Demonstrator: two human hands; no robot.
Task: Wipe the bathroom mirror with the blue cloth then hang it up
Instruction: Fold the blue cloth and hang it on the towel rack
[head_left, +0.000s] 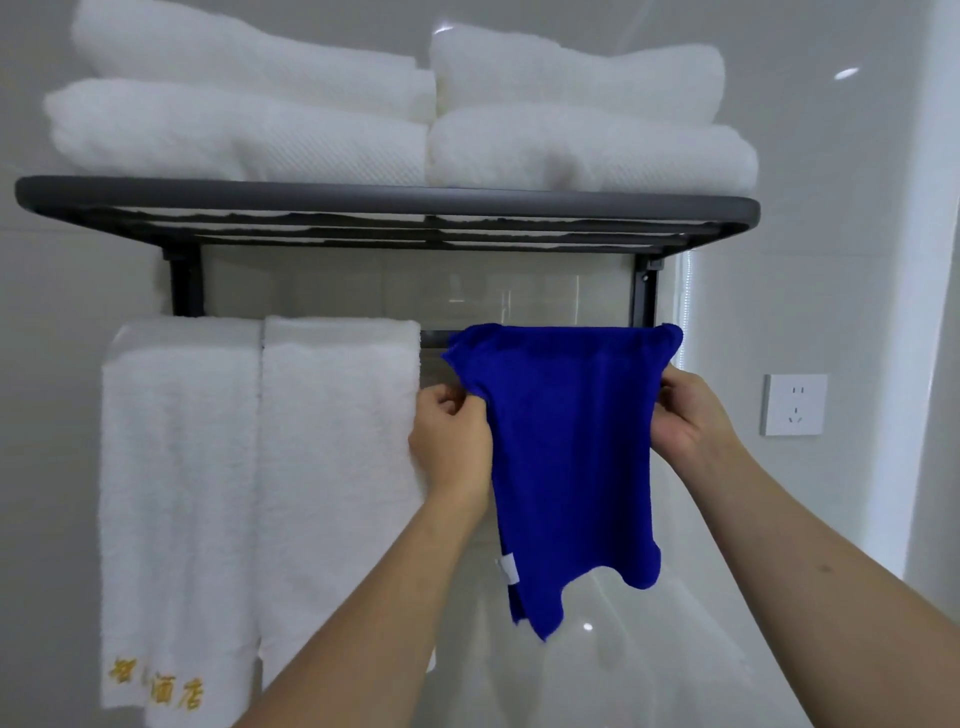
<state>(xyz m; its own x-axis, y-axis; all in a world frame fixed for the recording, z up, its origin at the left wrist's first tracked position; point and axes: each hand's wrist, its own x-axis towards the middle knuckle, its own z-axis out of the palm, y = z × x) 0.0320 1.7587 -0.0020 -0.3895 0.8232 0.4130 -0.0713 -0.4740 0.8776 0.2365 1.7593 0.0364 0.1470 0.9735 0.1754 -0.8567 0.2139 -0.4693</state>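
The blue cloth (566, 441) hangs draped over the dark rail (434, 339) of the towel rack (384, 205), its lower edge loose and uneven. The left hand (451, 441) pinches the cloth's left edge just below the rail; the right hand (688, 415) holds its right edge, fingers curled round the fabric. Just left of the left grip, two white towels (260, 467) hang from the same rail. Above both hands, folded white towels (395, 109) sit stacked on the shelf. Right of the right grip, a wall socket (794, 404).
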